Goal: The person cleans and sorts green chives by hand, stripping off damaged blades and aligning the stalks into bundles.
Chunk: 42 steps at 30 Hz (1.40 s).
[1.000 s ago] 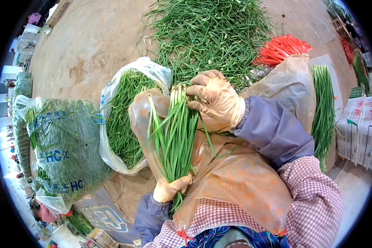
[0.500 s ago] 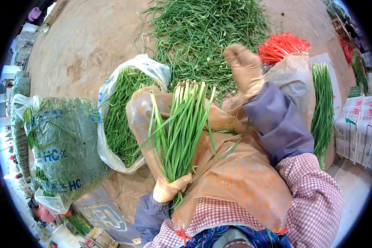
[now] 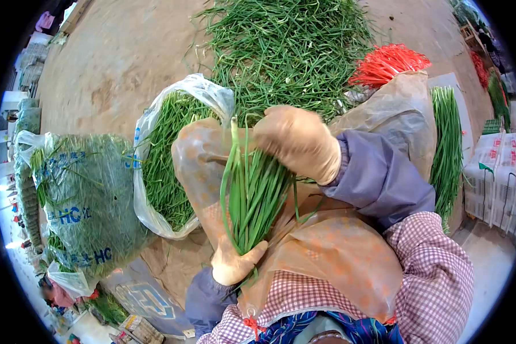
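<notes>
My left hand (image 3: pixel 235 264), in a tan glove, is closed round the leafy lower part of a bunch of chives (image 3: pixel 252 200) over my lap. The bunch points away from me, and one pale stalk end stands out at its upper left. My right hand (image 3: pixel 295 140), gloved too, is curled over the upper end of the bunch and hides most of the pale ends. Its fingertips are hidden behind the hand. A translucent stained apron (image 3: pixel 327 246) covers my legs beneath the bunch.
Loose chives (image 3: pixel 286 51) lie heaped on the floor ahead. An open plastic bag (image 3: pixel 183 232) of chives and a filled, printed bag (image 3: pixel 92 195) stand at left. Red ties (image 3: pixel 390 63) sit at upper right, near stacked chives (image 3: pixel 446 149) and white crates (image 3: pixel 493 178).
My right hand has come down and left from above the heap onto the upper end of the chives. My left hand keeps its grip in nearly the same place.
</notes>
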### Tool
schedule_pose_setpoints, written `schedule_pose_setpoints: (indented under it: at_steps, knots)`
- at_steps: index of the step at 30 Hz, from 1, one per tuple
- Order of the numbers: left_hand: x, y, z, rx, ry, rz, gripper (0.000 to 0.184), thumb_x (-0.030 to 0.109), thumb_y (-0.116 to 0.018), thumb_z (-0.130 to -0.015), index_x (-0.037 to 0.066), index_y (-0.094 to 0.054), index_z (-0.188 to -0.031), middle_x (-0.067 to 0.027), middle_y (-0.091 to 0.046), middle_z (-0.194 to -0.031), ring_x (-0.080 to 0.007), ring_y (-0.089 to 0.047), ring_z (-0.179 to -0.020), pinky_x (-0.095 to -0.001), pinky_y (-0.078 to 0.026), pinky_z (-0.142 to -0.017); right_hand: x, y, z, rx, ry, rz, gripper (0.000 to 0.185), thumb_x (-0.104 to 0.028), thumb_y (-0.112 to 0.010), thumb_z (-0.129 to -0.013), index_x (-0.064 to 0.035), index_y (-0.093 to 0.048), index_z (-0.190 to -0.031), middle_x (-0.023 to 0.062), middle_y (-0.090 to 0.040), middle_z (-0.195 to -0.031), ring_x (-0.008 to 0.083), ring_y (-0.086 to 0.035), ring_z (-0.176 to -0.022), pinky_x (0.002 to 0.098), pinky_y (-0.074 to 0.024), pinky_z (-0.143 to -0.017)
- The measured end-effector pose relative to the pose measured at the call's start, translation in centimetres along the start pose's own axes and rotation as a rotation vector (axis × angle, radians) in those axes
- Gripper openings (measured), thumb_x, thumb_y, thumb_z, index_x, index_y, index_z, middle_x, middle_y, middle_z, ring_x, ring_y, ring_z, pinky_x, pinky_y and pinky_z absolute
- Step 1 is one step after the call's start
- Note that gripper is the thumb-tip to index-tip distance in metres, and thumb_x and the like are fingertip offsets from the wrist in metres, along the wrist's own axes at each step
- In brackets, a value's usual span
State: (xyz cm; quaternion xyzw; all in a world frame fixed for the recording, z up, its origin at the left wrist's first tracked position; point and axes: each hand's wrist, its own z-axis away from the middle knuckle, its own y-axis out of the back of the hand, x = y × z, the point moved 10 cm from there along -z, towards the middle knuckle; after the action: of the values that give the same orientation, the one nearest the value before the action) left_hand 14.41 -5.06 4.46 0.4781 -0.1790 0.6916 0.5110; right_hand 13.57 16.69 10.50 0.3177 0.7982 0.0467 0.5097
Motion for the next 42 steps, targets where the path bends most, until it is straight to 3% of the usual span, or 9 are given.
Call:
schedule_pose_setpoints:
  at_steps: [2,5,10,15,19,21,26,37,42]
  knots:
    - [1.1,1.4,0.2,0.021,0.0,-0.202,0.042,0.012,-0.068,-0.079,0.0,-0.058,-0.118,-0.0208,-0.065,-0.112,-0.034,-0.065,-0.098,-0.0371,-0.052,-0.082,3.5,2.7,0.2,0.267,-0.428,-0.527,0.02,-0.025,-0.063,-0.092,-0.0054,-0.063,-0.097,0.0019,-0.063,-0.072,0.0087,-0.06,-0.058,0.0279,-0.053,-0.056]
    - [2.7,4.4,1.0,0.261,-0.276,-0.434,0.073,-0.003,-0.065,-0.07,0.005,-0.042,-0.139,-0.0204,-0.063,-0.117,-0.0352,-0.065,-0.101,-0.0372,-0.053,-0.082,6.6,6.8,-1.1,0.387,-0.522,-0.753,0.016,-0.021,-0.056,-0.097,-0.0076,-0.064,-0.099,-0.0023,-0.055,-0.059,0.0071,-0.041,-0.042,0.0236,-0.0488,-0.05]
    - [3.3,5.1,1.0,0.251,-0.316,-0.731,0.101,-0.008,-0.064,-0.057,0.015,-0.031,-0.149,-0.0165,-0.061,-0.098,-0.0363,-0.063,-0.086,-0.0417,-0.051,-0.071,8.7,8.8,-1.5,0.238,-0.372,-0.168,0.029,-0.018,-0.064,-0.093,-0.0077,-0.06,-0.119,0.0001,-0.061,-0.082,0.0045,-0.052,-0.068,0.0219,-0.0489,-0.066]
    - [2.6,4.1,0.8,0.191,-0.28,-0.835,0.109,-0.004,-0.065,-0.05,0.016,-0.027,-0.151,-0.0135,-0.054,-0.082,-0.035,-0.058,-0.072,-0.0438,-0.047,-0.062,3.4,0.2,-2.4,-0.579,-0.48,-0.263,0.072,-0.036,-0.076,-0.08,-0.0079,-0.045,-0.139,0.0178,-0.058,-0.123,0.0218,-0.058,-0.107,0.0345,-0.0499,-0.089]
    - [2.4,3.8,0.9,0.196,-0.292,-0.916,0.111,-0.003,-0.066,-0.05,0.014,-0.025,-0.152,-0.0148,-0.055,-0.084,-0.0353,-0.059,-0.071,-0.0442,-0.047,-0.061,1.1,-4.0,-1.3,-0.77,-0.087,-0.062,0.077,-0.044,-0.077,-0.074,-0.0057,-0.048,-0.135,0.0213,-0.056,-0.126,0.0329,-0.055,-0.118,0.0397,-0.0431,-0.1]
    - [2.1,3.6,0.9,0.197,-0.278,-0.97,0.111,-0.003,-0.067,-0.05,0.013,-0.023,-0.152,-0.0155,-0.055,-0.085,-0.0355,-0.059,-0.071,-0.0445,-0.047,-0.06,0.2,-4.8,-0.4,-0.681,0.047,-0.002,0.051,-0.037,-0.073,-0.078,-0.0083,-0.062,-0.118,0.0189,-0.061,-0.111,0.0357,-0.06,-0.103,0.0428,-0.0485,-0.088]
    - [2.0,3.3,1.0,0.204,-0.265,-0.967,0.111,-0.002,-0.068,-0.052,0.009,-0.021,-0.151,-0.0158,-0.053,-0.084,-0.0353,-0.058,-0.068,-0.0455,-0.046,-0.058,1.5,-4.1,0.3,-0.394,-0.127,-0.011,0.017,-0.019,-0.066,-0.087,-0.0083,-0.066,-0.1,0.0109,-0.064,-0.084,0.0312,-0.065,-0.075,0.0358,-0.0519,-0.062]
    - [2.0,2.3,0.9,0.219,-0.28,-0.988,0.101,-0.004,-0.062,-0.062,0.022,-0.022,-0.152,-0.0157,-0.049,-0.082,-0.0349,-0.057,-0.066,-0.046,-0.046,-0.053,1.9,-0.4,0.6,0.083,-0.045,0.083,0.018,-0.004,-0.069,-0.082,-0.0058,-0.067,-0.1,0.0113,-0.068,-0.08,0.0233,-0.067,-0.069,0.0302,-0.0539,-0.062]
    - [2.0,2.3,0.9,0.237,-0.284,-1.026,0.099,-0.005,-0.061,-0.064,0.021,-0.024,-0.151,-0.0156,-0.049,-0.081,-0.0342,-0.057,-0.064,-0.0458,-0.046,-0.052,8.4,5.2,1.2,0.295,-0.41,-0.097,0.014,-0.012,-0.067,-0.089,-0.0071,-0.07,-0.102,0.0026,-0.067,-0.076,0.0106,-0.059,-0.059,0.0259,-0.049,-0.055]
